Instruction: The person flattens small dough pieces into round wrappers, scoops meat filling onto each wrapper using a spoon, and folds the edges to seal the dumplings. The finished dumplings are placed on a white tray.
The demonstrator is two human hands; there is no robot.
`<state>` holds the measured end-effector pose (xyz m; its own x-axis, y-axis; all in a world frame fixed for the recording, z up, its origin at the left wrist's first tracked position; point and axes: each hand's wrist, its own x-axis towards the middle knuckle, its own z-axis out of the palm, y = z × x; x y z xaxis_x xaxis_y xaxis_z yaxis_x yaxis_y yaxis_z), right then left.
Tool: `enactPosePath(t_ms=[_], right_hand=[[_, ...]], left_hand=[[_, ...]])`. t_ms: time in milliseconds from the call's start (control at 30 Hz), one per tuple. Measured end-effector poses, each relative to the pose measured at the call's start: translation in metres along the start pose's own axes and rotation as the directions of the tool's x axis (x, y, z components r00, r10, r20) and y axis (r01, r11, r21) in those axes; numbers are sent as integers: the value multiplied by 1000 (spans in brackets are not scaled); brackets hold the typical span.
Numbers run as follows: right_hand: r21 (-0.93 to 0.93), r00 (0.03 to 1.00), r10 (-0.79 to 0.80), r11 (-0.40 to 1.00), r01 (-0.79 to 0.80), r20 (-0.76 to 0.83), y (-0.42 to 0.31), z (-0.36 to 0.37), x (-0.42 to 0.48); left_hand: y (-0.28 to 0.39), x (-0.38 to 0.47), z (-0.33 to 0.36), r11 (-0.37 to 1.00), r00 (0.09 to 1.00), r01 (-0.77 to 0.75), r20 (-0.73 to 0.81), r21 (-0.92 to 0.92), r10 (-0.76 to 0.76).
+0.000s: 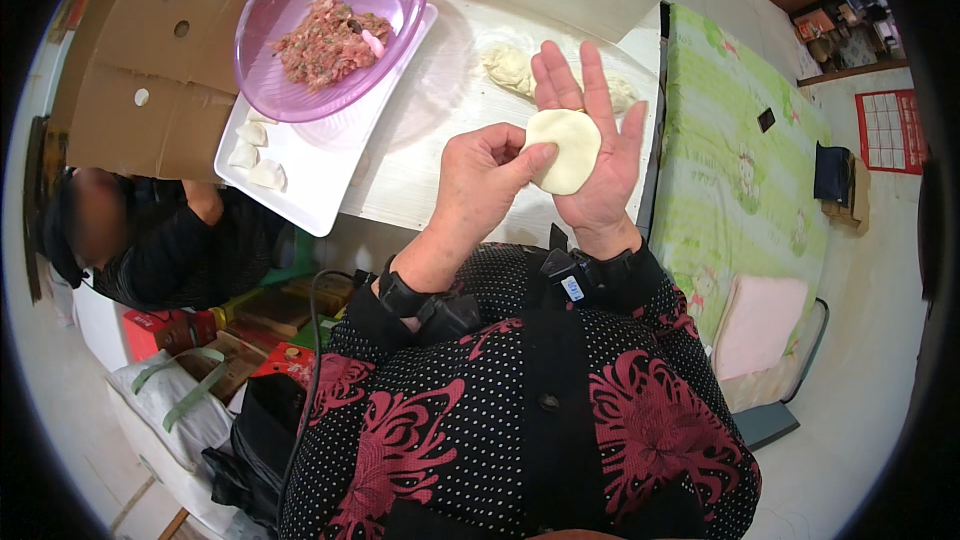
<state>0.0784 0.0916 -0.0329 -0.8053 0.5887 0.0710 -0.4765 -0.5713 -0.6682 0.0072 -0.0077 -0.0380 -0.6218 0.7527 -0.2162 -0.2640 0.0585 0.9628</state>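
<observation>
My left hand (pixel 484 169) pinches the near-left edge of a round dough wrapper (pixel 574 150), its thumb on top. The pale, flat wrapper lies over the palm of my right hand (pixel 611 154), which is turned up with its fingers extended and apart. Beyond the right fingers lies a floury roll of dough (pixel 506 67), partly hidden by them. A purple translucent bowl (pixel 255 75) holds minced meat filling (pixel 322 45) with a pink-handled utensil (pixel 372 43) stuck in it. Several folded dumplings (pixel 266 175) sit on the white tray (pixel 319 199) below the bowl.
The white tabletop (pixel 420 165) carries the tray. A cardboard box (pixel 161 60) stands at the left, near a person in dark clothing (pixel 187 247). A bed with a green sheet (pixel 739 142) is at the right. Boxes and bags (pixel 180 405) lie at lower left.
</observation>
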Motion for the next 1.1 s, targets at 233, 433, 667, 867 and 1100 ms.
enactPosePath(t_ms=[233, 433, 667, 867, 1100], right_hand=[[-220, 921, 354, 897, -383, -161, 25, -30, 1], [-478, 879, 436, 740, -473, -195, 39, -33, -1], [-756, 900, 421, 553, -351, -110, 36, -9, 28], [-963, 937, 219, 53, 265, 271, 43, 39, 98], [-625, 839, 390, -561, 543, 379, 108, 86, 153]], left_hand=[[-38, 8, -39, 940, 986, 159, 5, -303, -165], [-52, 7, -70, 884, 949, 305, 39, -355, -313], [-53, 15, -101, 718, 936, 352, 242, -600, -257], [-51, 13, -134, 657, 917, 391, 339, -645, -212], [-52, 1, -168, 673, 906, 422, 294, -607, -303]])
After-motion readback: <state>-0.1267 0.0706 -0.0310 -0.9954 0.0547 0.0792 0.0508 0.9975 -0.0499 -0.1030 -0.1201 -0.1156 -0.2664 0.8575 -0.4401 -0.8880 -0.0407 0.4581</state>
